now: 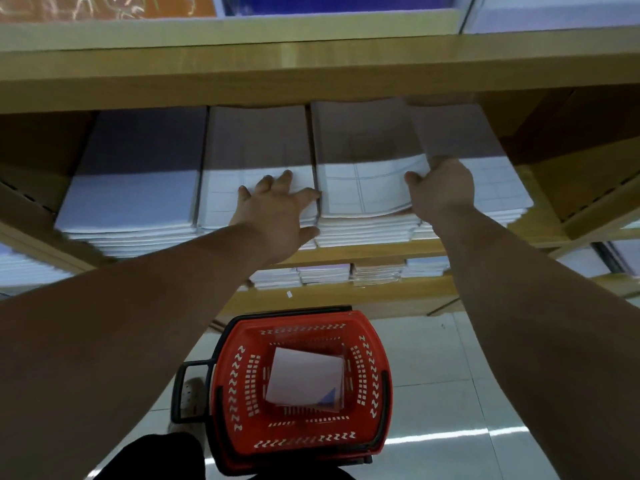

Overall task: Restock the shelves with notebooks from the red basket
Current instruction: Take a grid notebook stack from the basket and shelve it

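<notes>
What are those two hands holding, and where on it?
The right hand grips the top notebook of a shelf stack by its right edge, bowing it. The left hand lies flat on the neighbouring stack, holding nothing.

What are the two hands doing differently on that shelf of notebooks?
The left hand lies flat with its fingers spread on top of one stack; the right hand grips the edge of the top notebook on the next stack. The left hand's stack lies flat; the right hand's notebook bows upward. Both hands reach into the same shelf, above the red basket on the floor, which has notebooks in it.
</notes>
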`<act>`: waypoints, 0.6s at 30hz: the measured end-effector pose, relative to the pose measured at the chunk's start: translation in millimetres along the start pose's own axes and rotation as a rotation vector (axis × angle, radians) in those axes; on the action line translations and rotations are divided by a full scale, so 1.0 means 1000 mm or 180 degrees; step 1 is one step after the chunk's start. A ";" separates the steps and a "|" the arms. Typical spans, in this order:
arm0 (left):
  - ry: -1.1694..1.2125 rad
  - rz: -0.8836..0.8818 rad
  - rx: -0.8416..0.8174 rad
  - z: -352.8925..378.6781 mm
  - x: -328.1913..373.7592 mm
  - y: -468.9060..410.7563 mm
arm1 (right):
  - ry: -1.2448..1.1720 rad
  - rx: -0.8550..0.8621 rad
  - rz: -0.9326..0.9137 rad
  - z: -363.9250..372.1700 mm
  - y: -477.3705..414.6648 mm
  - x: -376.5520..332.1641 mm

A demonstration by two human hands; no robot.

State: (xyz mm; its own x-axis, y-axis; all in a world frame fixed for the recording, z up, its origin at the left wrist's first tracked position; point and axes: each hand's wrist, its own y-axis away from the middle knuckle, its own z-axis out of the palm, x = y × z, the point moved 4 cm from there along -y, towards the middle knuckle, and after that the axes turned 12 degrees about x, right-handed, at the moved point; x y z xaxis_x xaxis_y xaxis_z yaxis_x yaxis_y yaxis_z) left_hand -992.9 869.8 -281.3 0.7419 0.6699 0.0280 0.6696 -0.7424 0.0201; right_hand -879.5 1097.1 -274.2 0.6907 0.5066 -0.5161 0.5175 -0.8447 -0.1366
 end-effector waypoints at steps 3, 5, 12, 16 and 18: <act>0.0096 0.0067 0.0099 0.003 0.006 -0.006 | 0.0794 -0.0160 -0.0505 0.006 -0.006 0.008; 0.0136 0.0135 0.0086 0.008 0.010 -0.011 | 0.1062 -0.0209 -0.0559 0.010 -0.007 0.012; 0.0098 0.0074 0.0078 0.026 0.014 -0.016 | 0.0904 -0.0749 -0.0881 0.042 -0.001 0.010; 0.0071 0.0102 0.0076 0.029 0.012 -0.019 | 0.0945 -0.0678 -0.0985 0.048 -0.004 0.010; 0.0034 0.0116 0.0044 0.030 0.011 -0.020 | 0.0928 -0.0644 -0.0986 0.048 -0.004 0.011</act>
State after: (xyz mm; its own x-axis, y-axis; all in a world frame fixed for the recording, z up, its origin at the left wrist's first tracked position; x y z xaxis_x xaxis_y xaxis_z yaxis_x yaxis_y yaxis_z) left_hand -997.0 892.4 -311.2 0.7654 0.6423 0.0392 0.6427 -0.7661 0.0050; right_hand -898.3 1097.4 -320.0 0.5863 0.7813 -0.2141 0.7897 -0.6102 -0.0642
